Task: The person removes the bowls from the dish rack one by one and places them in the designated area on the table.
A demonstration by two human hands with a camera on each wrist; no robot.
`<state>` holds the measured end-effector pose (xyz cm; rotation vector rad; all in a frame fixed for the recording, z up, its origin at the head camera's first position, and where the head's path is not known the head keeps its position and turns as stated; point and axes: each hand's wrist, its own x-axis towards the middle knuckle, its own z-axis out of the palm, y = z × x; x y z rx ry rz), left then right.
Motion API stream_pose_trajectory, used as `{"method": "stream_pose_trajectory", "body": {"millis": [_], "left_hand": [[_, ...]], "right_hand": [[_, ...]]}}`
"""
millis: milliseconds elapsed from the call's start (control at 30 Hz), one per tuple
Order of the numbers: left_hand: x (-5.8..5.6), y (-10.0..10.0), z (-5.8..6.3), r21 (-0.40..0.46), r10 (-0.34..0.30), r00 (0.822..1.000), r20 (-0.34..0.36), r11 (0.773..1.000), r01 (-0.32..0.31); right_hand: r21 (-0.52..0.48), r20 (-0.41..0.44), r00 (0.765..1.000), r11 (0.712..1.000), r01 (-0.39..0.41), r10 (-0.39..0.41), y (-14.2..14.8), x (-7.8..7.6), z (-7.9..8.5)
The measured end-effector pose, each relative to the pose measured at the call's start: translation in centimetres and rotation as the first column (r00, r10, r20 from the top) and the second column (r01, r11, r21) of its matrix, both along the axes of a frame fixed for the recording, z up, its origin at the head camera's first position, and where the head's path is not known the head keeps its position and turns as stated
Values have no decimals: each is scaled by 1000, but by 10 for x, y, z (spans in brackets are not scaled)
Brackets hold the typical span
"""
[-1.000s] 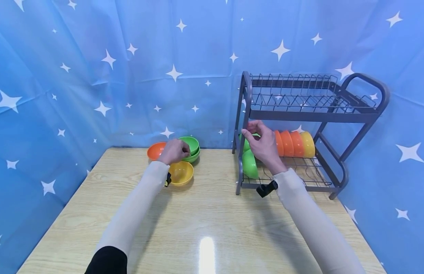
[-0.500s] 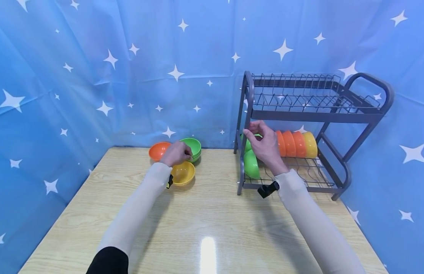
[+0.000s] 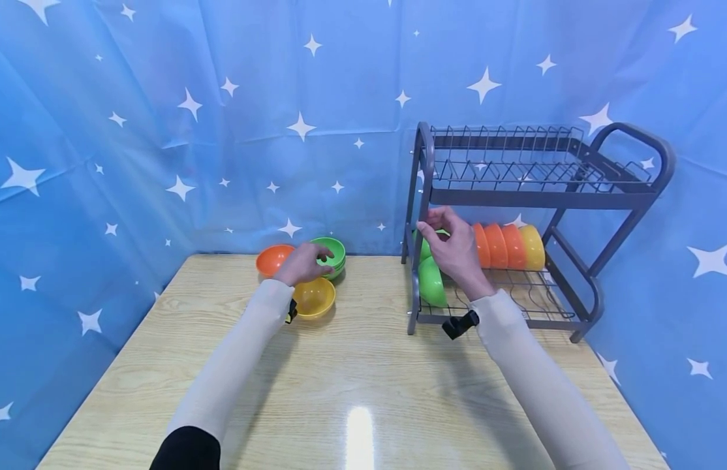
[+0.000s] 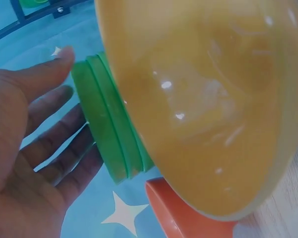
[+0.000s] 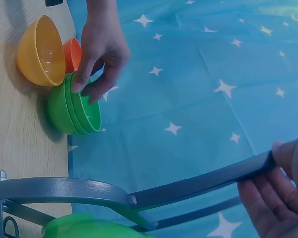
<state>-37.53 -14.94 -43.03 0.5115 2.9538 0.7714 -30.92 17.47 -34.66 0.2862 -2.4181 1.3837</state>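
Observation:
My left hand (image 3: 307, 262) hovers at the nested green bowls (image 3: 333, 256), thumb and fingers apart around the near rim. In the left wrist view, the fingers are loosely extended beside the green stack (image 4: 109, 119) and hold nothing. A yellow bowl (image 3: 314, 299) stands just in front of that hand, and an orange bowl (image 3: 273, 259) lies behind the wrist. My right hand (image 3: 454, 247) grips the left post of the dark two-tier dish rack (image 3: 419, 261). Its thumb and fingers lie on opposite sides of the post (image 5: 208, 181) in the right wrist view.
On the rack's lower tier, green bowls (image 3: 432, 282) lean at the left, with several orange bowls (image 3: 495, 247) and a yellow bowl (image 3: 530, 248) in a row to the right. The upper tier (image 3: 510, 163) is a wire basket. A blue starry curtain (image 3: 252, 163) surrounds the wooden table (image 3: 316, 391).
My left hand's fingers, drawn together over the green bowls before, have spread apart. The right hand stays on the rack post. The head view has shifted slightly.

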Motion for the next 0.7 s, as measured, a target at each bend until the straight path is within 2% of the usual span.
{"method": "stream_pose_trajectory", "body": {"millis": [133,333,700], "left_hand": [[1,2,1,49,8,1000,-8,999,-8],[5,11,7,47,-21,997,-75,999,24],[18,42,30,99,-76,989,-126,991,89]], "right_hand": [[-3,-4,1000,1000,0,0,0,-1,0],[-2,-26,1000,1000,-1,1,0,-1,-1],[22,9,1000,1000,-14,13,3,-1,3]]}}
